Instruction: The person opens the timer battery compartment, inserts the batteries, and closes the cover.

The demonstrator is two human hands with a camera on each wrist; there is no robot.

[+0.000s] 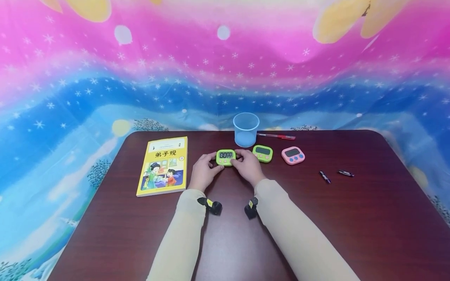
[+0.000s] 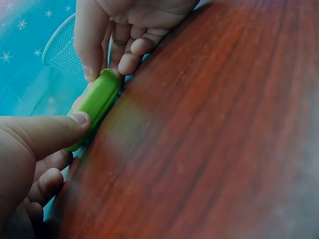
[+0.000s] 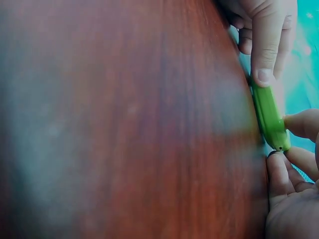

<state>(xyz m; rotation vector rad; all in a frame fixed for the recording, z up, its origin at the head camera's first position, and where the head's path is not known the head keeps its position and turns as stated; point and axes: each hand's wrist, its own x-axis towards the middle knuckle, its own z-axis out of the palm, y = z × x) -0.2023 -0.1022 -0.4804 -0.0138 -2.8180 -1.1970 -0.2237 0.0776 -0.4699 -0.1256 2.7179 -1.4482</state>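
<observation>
A green digital timer (image 1: 225,157) showing 00 00 stands tilted on the dark wooden table (image 1: 225,234), held from both sides. My left hand (image 1: 210,165) pinches its left end, thumb on the near edge. My right hand (image 1: 243,160) pinches its right end. In the left wrist view the timer (image 2: 97,107) is seen edge-on, with my left thumb (image 2: 60,130) against it and the right hand's fingers (image 2: 122,47) at its far end. In the right wrist view the timer (image 3: 269,117) lies between the right hand's fingers (image 3: 299,124) and the left hand's thumb (image 3: 266,55).
A second green timer (image 1: 262,153) and a pink timer (image 1: 293,155) lie just right of my hands. Behind them stand a clear blue cup (image 1: 246,129) and a red pen (image 1: 275,136). Two small batteries (image 1: 325,176) lie at the right, a yellow picture book (image 1: 162,166) at the left.
</observation>
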